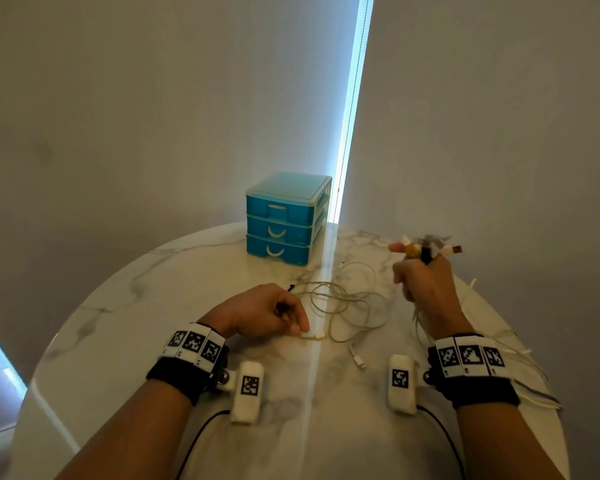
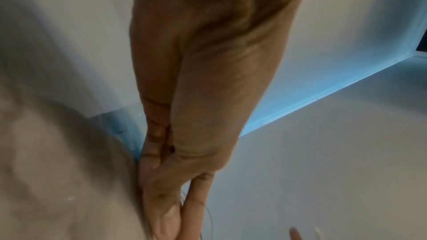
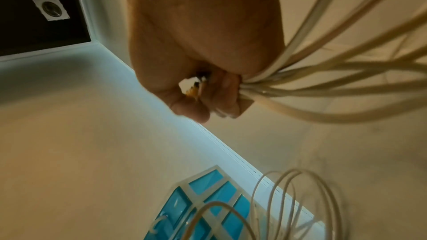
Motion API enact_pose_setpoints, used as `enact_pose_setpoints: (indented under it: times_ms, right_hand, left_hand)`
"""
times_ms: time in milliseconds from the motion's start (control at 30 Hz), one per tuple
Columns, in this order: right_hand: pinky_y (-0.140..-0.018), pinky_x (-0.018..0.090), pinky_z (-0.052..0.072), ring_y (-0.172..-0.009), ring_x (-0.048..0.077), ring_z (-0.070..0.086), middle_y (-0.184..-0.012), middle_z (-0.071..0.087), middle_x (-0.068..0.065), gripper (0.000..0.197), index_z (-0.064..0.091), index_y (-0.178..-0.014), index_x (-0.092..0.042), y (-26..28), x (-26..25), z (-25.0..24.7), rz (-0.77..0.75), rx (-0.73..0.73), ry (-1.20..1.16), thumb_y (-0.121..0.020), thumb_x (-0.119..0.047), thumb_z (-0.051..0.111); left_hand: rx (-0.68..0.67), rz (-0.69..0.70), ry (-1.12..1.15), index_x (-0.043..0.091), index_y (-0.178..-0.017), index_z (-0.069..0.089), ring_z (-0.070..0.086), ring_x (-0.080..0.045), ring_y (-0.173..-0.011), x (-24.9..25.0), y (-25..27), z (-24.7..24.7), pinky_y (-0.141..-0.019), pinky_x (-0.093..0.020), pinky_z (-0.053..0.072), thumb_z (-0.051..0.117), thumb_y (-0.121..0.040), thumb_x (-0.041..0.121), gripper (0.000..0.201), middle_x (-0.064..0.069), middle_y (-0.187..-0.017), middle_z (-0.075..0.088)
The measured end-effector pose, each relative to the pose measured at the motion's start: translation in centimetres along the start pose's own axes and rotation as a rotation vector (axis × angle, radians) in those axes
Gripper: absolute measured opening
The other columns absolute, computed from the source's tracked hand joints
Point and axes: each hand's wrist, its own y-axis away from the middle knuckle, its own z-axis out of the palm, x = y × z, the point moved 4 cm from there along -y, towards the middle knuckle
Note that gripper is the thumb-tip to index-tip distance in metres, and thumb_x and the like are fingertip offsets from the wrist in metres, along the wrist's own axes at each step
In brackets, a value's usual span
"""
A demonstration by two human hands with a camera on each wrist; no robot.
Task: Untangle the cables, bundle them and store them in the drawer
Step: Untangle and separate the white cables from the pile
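A loose tangle of thin white cables [image 1: 343, 303] lies on the round marble table [image 1: 187, 271] in front of the blue drawer unit [image 1: 284, 220]. My left hand [image 1: 300, 329] rests on the table and pinches one white cable [image 2: 182, 202] near its end. My right hand [image 1: 421, 271], raised above the table's right side, grips a bunch of cables [image 3: 300, 79]. Their plug ends [image 1: 426, 249] stick up out of the fist, and the cords trail back under the wrist. All three drawers look closed.
A free plug [image 1: 359, 363] of the tangle lies near the table's middle front. More white cord [image 1: 530, 375] hangs over the right table edge. The drawer unit [image 3: 208, 207] stands at the back of the table against the wall.
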Motion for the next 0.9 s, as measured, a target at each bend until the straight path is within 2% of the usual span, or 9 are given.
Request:
enact_pose_setpoints:
  times_ms: [167,233,300,433,500,567,700,800,900]
  right_hand:
    - [-0.042,0.023,0.03,-0.045,0.009,0.036,-0.053,0.05,-0.011,0.027,0.077,-0.103,-0.01,0.7,-1.2,0.7,-0.039,-0.116,-0.028,-0.084,0.004,0.064]
    - [-0.045,0.023,0.032,-0.047,0.008,0.038,-0.053,0.048,-0.011,0.009,0.076,-0.098,-0.009,1.3,-0.8,2.2,0.003,-0.269,0.122,-0.094,-0.016,0.073]
    - [-0.052,0.024,0.036,-0.051,0.008,0.045,-0.053,0.052,-0.012,0.022,0.071,-0.083,-0.015,1.6,0.4,2.9,0.043,-0.333,0.311,-0.093,-0.032,0.08]
    - [-0.045,0.014,0.04,-0.057,-0.002,0.058,-0.067,0.07,-0.012,0.016,0.08,-0.09,-0.018,2.3,1.1,3.6,0.085,-0.538,0.523,-0.088,-0.033,0.087]
    - [-0.048,0.012,0.043,-0.07,0.002,0.065,-0.075,0.073,-0.011,0.008,0.082,-0.096,-0.013,2.4,1.5,3.6,0.156,-0.609,0.627,-0.089,-0.016,0.084]
    - [-0.065,0.02,0.052,-0.087,0.015,0.071,-0.088,0.075,-0.003,0.004,0.078,-0.093,-0.011,1.5,2.0,2.7,0.185,-0.473,0.739,-0.09,-0.01,0.079]
    - [-0.081,0.033,0.057,-0.095,0.019,0.074,-0.093,0.079,-0.001,0.013,0.08,-0.094,-0.019,0.8,0.3,1.4,-0.046,-0.215,0.601,-0.089,-0.03,0.084]
    - [-0.066,0.017,0.05,-0.071,0.0,0.069,-0.079,0.076,-0.013,0.023,0.081,-0.085,-0.024,2.9,-3.6,2.9,-0.173,-0.278,0.22,-0.089,-0.046,0.085]
    - [-0.049,0.012,0.038,-0.045,-0.001,0.048,-0.05,0.052,-0.017,0.045,0.065,-0.055,-0.032,4.4,-4.7,5.1,-0.139,-0.326,0.04,-0.093,-0.049,0.079]
  left_hand:
    - [-0.048,-0.056,-0.031,0.041,-0.112,0.08,0.06,0.0,-0.091,0.1,0.2,-0.1,-0.096,-0.026,0.052,0.09,-0.083,0.033,0.032,0.015,-0.106,0.069]
    - [-0.079,-0.086,-0.055,0.044,-0.11,0.081,0.061,-0.004,-0.096,0.3,0.2,0.0,-0.101,-0.034,0.053,0.092,-0.08,0.035,0.033,0.014,-0.109,0.069]
    - [-0.101,-0.099,-0.088,0.043,-0.104,0.083,0.062,-0.008,-0.103,0.3,0.0,0.1,-0.105,-0.039,0.053,0.091,-0.081,0.035,0.025,0.013,-0.11,0.072]
    - [-0.113,-0.07,-0.156,0.04,-0.101,0.082,0.063,-0.006,-0.107,0.8,0.0,0.4,-0.106,-0.04,0.052,0.083,-0.091,0.031,0.013,0.015,-0.109,0.074]
    - [-0.002,0.04,-0.102,0.038,-0.105,0.078,0.065,-0.005,-0.105,1.5,0.1,-0.3,-0.101,-0.034,0.054,0.077,-0.096,0.031,0.011,0.014,-0.11,0.074]
    - [0.269,0.163,0.141,0.032,-0.108,0.075,0.067,-0.007,-0.101,2.3,0.4,-2.0,-0.092,-0.028,0.055,0.072,-0.099,0.029,0.01,0.011,-0.108,0.075]
    - [0.767,0.211,0.72,0.018,-0.113,0.077,0.066,-0.012,-0.085,2.5,1.3,-5.2,-0.073,-0.026,0.056,0.078,-0.096,0.027,0.02,0.001,-0.103,0.077]
    - [0.773,0.239,0.79,0.013,-0.114,0.077,0.066,-0.012,-0.08,3.5,1.3,-4.6,-0.071,-0.026,0.057,0.081,-0.093,0.026,0.025,-0.005,-0.104,0.078]
    - [0.719,0.264,0.789,0.011,-0.114,0.078,0.07,-0.013,-0.082,5.2,0.6,-3.2,-0.07,-0.024,0.058,0.082,-0.093,0.021,0.024,-0.004,-0.101,0.079]
